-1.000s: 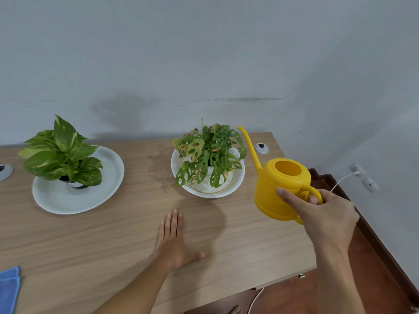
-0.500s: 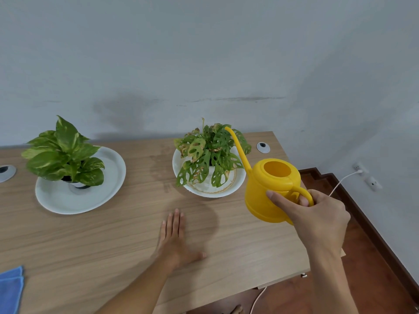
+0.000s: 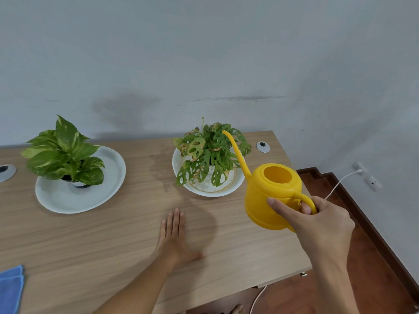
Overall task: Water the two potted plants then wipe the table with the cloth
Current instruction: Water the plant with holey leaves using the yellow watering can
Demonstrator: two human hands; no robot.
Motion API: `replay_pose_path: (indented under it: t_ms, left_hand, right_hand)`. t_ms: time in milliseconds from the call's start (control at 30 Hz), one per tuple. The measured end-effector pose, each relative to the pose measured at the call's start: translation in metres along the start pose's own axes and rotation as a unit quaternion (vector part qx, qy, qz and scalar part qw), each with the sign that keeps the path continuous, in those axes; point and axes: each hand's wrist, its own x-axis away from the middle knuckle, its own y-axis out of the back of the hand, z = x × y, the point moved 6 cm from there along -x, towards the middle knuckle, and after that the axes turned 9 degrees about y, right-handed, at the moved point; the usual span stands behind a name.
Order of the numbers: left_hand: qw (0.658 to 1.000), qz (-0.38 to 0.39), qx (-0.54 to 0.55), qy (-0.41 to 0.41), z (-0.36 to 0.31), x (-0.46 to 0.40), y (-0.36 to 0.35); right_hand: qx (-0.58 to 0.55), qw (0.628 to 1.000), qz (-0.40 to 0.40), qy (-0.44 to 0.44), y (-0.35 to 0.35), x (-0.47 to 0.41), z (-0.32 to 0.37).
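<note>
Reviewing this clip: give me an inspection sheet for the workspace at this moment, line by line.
Surface: wooden table, faint darker patch between the plants.
Job's things: yellow watering can held up, spout over the holey-leaf plant in its white bowl; pothos plant on white plate; blue cloth at near left edge.
Clutter: nothing seen.
Grippers: left hand flat on table; right hand gripping can handle.
Cables: white cable to wall socket.
Surroundings: grey wall, reddish floor.

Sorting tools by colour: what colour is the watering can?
Yellow all over; the head view shows the watering can clearly.
</note>
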Motion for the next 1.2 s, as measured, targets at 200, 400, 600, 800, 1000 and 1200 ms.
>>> replay_pose_path:
  t_ms: [200,400,600,800,1000,1200]
  left_hand:
    - [1.000,-0.001,0.000,-0.004,-0.001,0.002,0.003]
    - [1.000,0.000,0.003,-0.006,0.000,0.004,0.003]
    - [1.000,-0.001,0.008,-0.009,-0.001,0.004,0.003]
    - [1.000,0.000,0.005,-0.009,0.000,0.003,0.002]
    - [1.000,0.009,0.000,0.002,0.000,-0.001,0.000]
    - [1.000,0.006,0.012,-0.003,-0.001,-0.002,-0.001]
  right_hand:
    - [0.008,1.000,-0.005,-0.008,0.006,0.001,-0.006]
    - [0.028,0.999,-0.008,-0.021,0.012,0.003,-0.013]
    - [0.022,0.999,-0.009,-0.032,0.012,0.007,-0.010]
    - [0.008,1.000,0.004,-0.028,0.009,0.010,-0.004]
    - [-0.004,1.000,0.020,-0.015,0.003,0.012,0.005]
    - [-0.019,1.000,0.022,-0.011,-0.001,0.013,0.015]
